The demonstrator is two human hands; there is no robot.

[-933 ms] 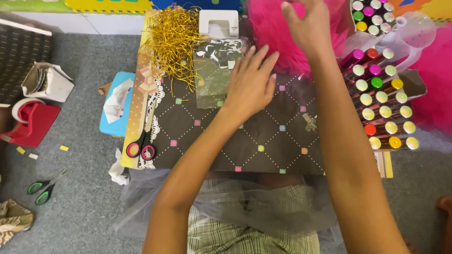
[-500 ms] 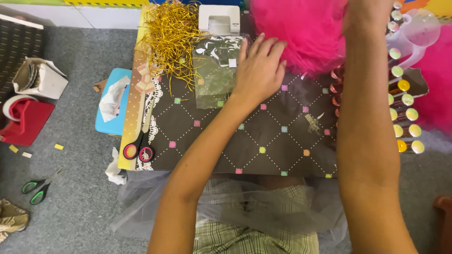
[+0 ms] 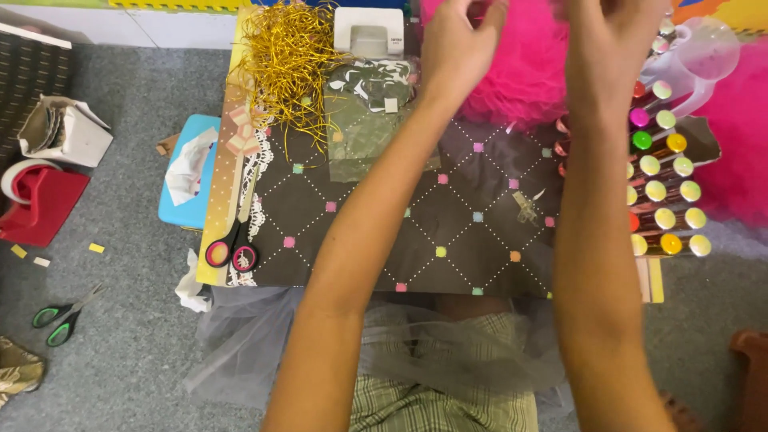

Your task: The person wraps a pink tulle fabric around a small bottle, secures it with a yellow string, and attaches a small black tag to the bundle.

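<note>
Grey carpet [image 3: 136, 240] — both hands' fingers pinching pink tulle [image 3: 520, 72], gold shred [image 3: 292, 64] beside

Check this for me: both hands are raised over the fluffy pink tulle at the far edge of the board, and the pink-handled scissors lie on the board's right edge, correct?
Not quite. Both the left hand and right hand are at the fluffy pink tulle, but the pink-handled scissors lie on the left edge of the dark patterned board, as the head view shows.

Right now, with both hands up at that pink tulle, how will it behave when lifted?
The pink tulle looks fluffy and bunched, so probably floppy and very light. Its loose mesh may snag the gold shred or the glitter tubes beside it.
</note>
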